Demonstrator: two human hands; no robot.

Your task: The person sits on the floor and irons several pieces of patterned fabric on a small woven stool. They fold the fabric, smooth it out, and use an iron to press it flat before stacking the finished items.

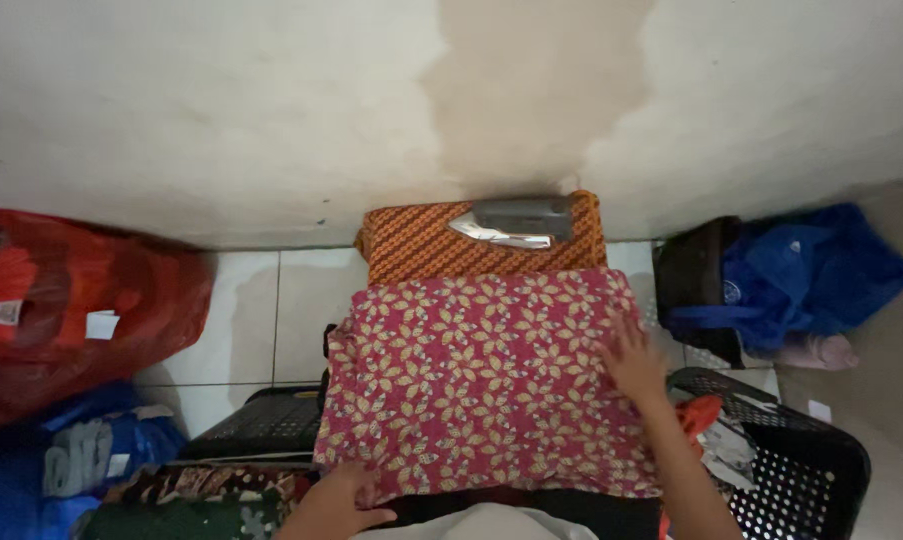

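A pink cloth with a cream flower print (pixel 476 375) lies spread flat in front of me. My right hand (pixel 633 362) rests palm down on its right side, fingers apart. At the cloth's near left corner, my left hand (pixel 336 503) pinches the hem. Beyond the pink cloth lies an orange patterned cloth (pixel 421 245). A grey clothes iron (pixel 516 220) lies on its side on that orange cloth, apart from both hands.
A stained white wall (pixel 271 110) stands close behind. A red plastic bag (pixel 71 300) and blue bag (pixel 71 460) sit at left. At right are a blue bag (pixel 811 270), a black bag (pixel 693 275) and a black perforated basket (pixel 801 470). Another black basket (pixel 261 425) and folded dark cloths (pixel 201 495) lie at lower left.
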